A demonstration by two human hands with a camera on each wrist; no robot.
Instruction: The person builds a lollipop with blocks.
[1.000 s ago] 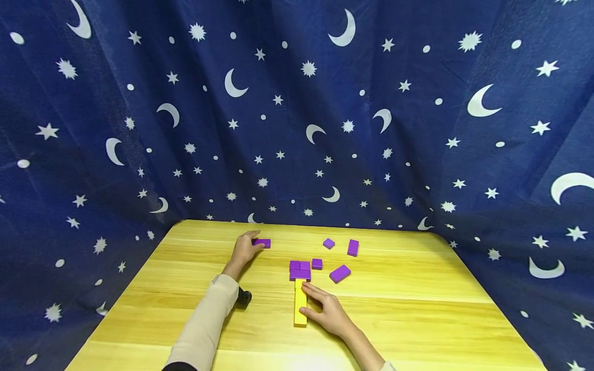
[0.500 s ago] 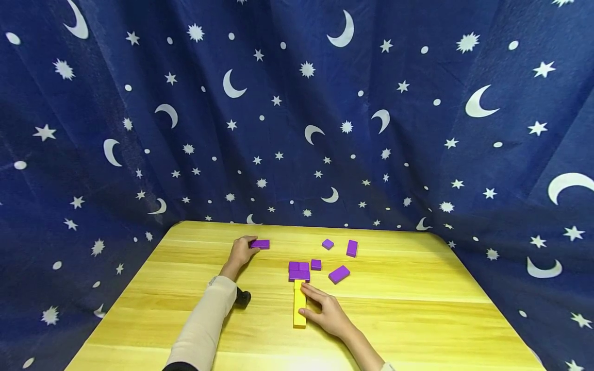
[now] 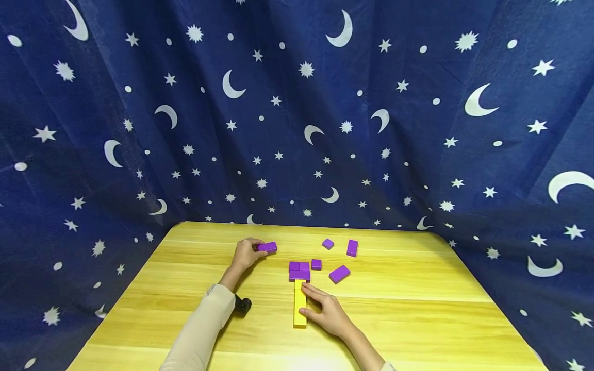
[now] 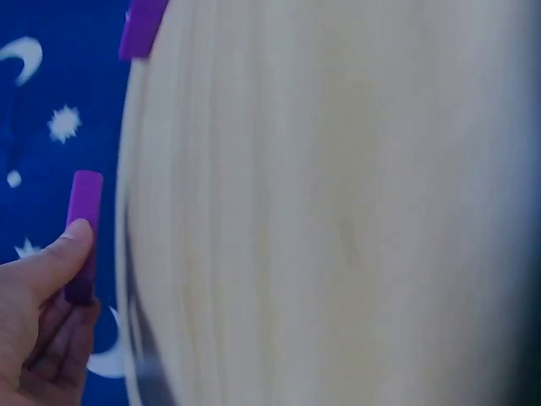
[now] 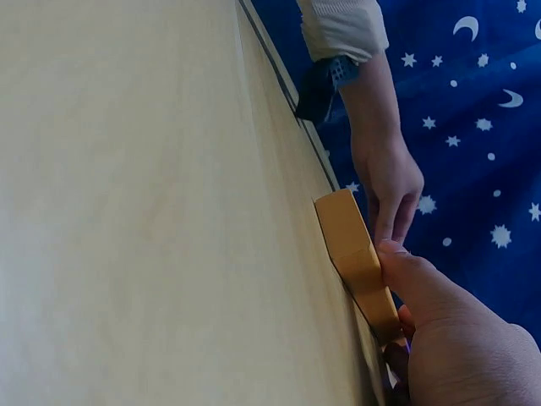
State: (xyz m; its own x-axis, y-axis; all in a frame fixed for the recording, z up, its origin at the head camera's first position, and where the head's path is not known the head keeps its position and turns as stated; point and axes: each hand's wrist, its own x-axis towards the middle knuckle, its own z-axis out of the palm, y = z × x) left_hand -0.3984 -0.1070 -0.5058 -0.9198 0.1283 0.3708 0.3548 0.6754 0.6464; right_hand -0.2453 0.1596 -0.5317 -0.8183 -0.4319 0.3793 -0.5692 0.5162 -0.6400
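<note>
My left hand (image 3: pixel 246 254) pinches a purple block (image 3: pixel 268 248) between thumb and fingers at the far left of the table. In the left wrist view the thumb presses the side of that purple block (image 4: pixel 84 199). My right hand (image 3: pixel 331 313) rests beside a row of yellow blocks (image 3: pixel 300 306), with thumb and fingertips touching its right side. The right wrist view shows the thumb against the yellow row (image 5: pixel 351 245). Directly beyond the row's far end, several purple blocks (image 3: pixel 299 275) sit together.
A small purple block (image 3: pixel 316 264) lies just right of the purple group. Farther right lie a tilted purple block (image 3: pixel 340 274), another purple block (image 3: pixel 352 248) and a small one (image 3: pixel 328 244). Behind the wooden table (image 3: pixel 394 319) hangs a blue curtain (image 3: pixel 297 129) with moons and stars.
My left hand has moved slightly right and nearer with the purple block, which is now tilted. The right hand has stayed at the yellow row.
</note>
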